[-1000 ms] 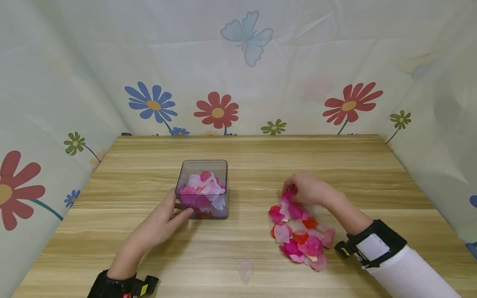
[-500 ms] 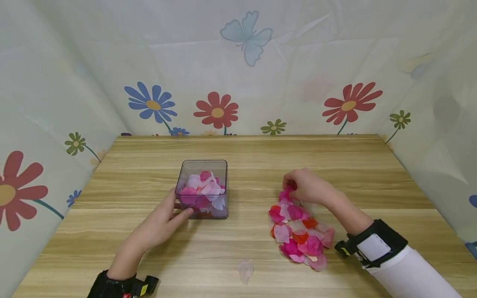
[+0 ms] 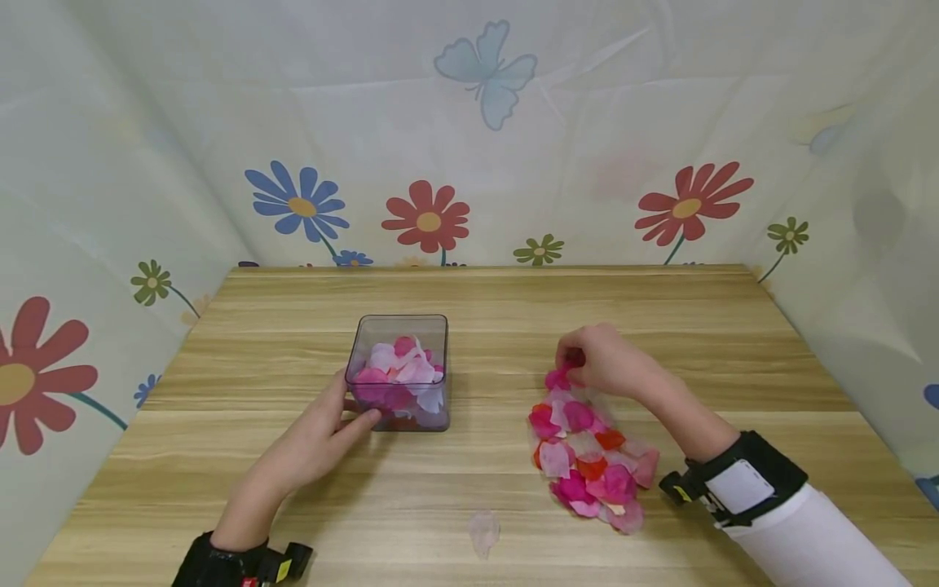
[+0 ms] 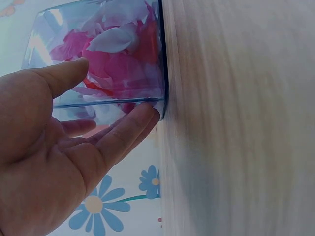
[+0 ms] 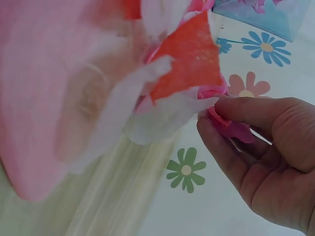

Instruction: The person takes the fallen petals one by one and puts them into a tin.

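A clear grey square box [image 3: 434, 408] stands on the table left of centre, partly filled with pink, white and red artificial petals [image 3: 399, 371]. My left hand [image 3: 315, 436] touches its near left corner, the thumb on the near face and straight fingers along the left side, as the left wrist view shows. To the right, a loose heap of fabric-like petals [image 3: 587, 469] lies on the table. At its far end my right hand [image 3: 605, 363] pinches magenta petals [image 5: 236, 130] between thumb and fingers. Orange, white and pink petals of the heap fill much of the right wrist view.
One pale, nearly see-through petal [image 3: 484, 532] lies alone near the front of the wood-grain table [image 3: 499, 302]. A cloth backdrop [image 3: 572, 147] with printed flowers and a butterfly closes off the back and both sides.
My right hand has shifted slightly away from the heap's near end, towards the back of the table, with magenta petals in its fingers. The left hand and the box have stayed put.
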The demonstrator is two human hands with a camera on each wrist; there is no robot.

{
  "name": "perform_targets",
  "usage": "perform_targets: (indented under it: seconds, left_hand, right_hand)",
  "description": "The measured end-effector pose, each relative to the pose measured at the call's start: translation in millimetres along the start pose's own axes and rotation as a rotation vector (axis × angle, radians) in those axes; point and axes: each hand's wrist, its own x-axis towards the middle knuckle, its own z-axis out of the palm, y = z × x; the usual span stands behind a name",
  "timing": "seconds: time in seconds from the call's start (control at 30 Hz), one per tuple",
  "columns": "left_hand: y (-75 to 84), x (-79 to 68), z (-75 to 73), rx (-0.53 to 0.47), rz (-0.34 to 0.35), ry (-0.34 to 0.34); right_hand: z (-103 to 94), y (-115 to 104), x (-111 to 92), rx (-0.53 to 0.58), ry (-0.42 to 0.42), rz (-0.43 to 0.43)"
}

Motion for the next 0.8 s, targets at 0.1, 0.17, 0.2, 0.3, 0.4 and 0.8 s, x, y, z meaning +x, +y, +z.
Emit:
perform_targets:
  seconds: [0.1,0.17,0.2,0.3,0.4,0.8]
  left_hand:
    - [-0.6,-0.2,0.1,-0.002,-0.004,-0.001]
    - [-0.7,-0.4,0.0,-0.003,-0.005,-0.002]
    - [-0.9,-0.4,0.1,-0.002,-0.005,-0.002]
    - [-0.4,-0.4,0.1,0.0,-0.012,-0.003]
    - [0.2,-0.4,0.1,-0.002,-0.018,-0.004]
    - [-0.2,-0.8,0.3,-0.004,-0.003,0.004]
  right_hand:
    - [-1.8,-1,0,0.013,0.013,-0.001]
    - [-2.7,-1,0,0.021,0.022,-0.001]
    - [-3.2,-2,0,0.021,0.031,-0.004]
    - [-4.9,-4,0,0.022,0.052,-0.009]
    - [-6.9,-5,0,0.018,0.071,-0.015]
    - [-15.8,-10,-2,0.045,0.121,-0.035]
